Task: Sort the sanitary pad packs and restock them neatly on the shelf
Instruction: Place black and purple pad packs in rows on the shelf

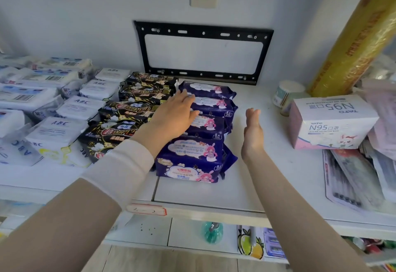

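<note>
Gold roll (360, 36), top off-frame

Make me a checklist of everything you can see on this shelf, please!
Surface: white shelf, bare right of the purple packs.
Job's things: purple packs in a row front to back; black packs in a row left of them; white packs further left.
Clutter: N95 box and gold roll on the right.
Hands: left hand flat on the purple packs; right hand open, edge-on, right of them, not touching.
Cables: nothing seen.
Surroundings: black bracket on the wall; another shelf below.
</note>
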A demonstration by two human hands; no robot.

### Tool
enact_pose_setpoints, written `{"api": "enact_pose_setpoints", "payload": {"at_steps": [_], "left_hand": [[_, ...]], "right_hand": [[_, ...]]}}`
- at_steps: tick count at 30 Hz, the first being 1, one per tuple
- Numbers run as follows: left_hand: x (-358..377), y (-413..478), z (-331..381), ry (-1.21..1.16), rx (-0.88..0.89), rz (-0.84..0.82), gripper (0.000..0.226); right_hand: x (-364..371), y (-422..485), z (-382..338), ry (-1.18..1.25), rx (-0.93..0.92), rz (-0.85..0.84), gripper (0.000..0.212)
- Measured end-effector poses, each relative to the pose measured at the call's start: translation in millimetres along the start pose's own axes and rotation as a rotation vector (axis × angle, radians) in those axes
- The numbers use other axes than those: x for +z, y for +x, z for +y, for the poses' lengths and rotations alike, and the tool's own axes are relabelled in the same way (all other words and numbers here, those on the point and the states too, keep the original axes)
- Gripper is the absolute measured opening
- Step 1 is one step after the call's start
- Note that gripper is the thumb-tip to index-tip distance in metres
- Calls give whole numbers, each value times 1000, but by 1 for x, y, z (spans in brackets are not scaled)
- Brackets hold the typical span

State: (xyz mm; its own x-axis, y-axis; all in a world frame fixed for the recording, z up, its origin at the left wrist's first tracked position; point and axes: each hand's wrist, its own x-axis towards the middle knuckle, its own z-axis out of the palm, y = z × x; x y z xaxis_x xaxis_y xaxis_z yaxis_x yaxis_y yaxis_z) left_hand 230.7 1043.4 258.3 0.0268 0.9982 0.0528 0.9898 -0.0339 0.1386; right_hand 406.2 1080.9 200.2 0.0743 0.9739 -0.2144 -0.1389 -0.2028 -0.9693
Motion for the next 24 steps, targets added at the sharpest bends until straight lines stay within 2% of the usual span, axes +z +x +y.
{"api": "enact_pose_setpoints", "payload": {"at_steps": [7, 10, 16, 21, 24], "left_hand": [[5, 21, -14, 20, -45, -133, 61], [1, 21, -32, 54, -103, -126, 65], [-9, 20, -59, 20, -176, -164, 65], [-7, 18, -65, -29, -170, -183, 63], [-6, 18, -68, -43, -162, -166, 62]], "right_hand": [[24, 38, -26, 84, 154, -129, 63], [33, 43, -21, 115, 153, -208, 54], [41, 51, -11, 88, 132, -217, 43], [47, 58, -5, 64, 107, -214, 56], [48, 59, -4, 45, 92, -221, 54]]}}
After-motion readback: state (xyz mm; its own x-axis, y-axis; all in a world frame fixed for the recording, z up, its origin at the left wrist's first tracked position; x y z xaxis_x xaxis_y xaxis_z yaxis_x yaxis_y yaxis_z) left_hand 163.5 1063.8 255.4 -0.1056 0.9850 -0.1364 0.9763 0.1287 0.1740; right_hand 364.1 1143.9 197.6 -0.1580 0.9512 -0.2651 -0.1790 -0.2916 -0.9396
